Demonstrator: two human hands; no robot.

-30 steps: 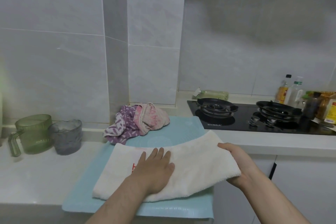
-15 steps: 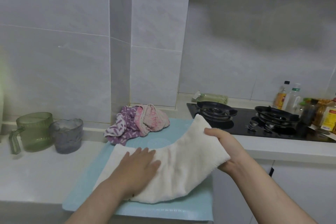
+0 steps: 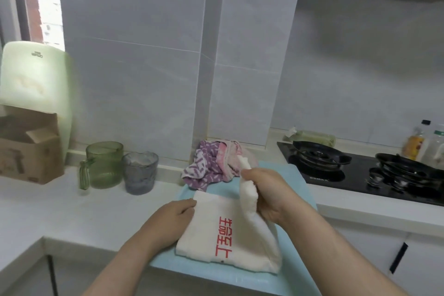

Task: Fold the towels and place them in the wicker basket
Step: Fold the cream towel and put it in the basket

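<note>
On blue mat [image 3: 292, 179]: 1 white towel [image 3: 204, 230] | left hand [image 3: 173, 216] holds edge, right hand [image 3: 266, 192] grips fold | 2 cups [image 3: 103, 163] [image 3: 140, 172]

Both forearms reach in from the near edge, hands close together.
Left hand [image 3: 176, 215] sits low, pinching the towel [image 3: 206, 230] at its far-left corner. Right hand [image 3: 266, 193] is higher, with its fingers curled round the upturned end.
</note>
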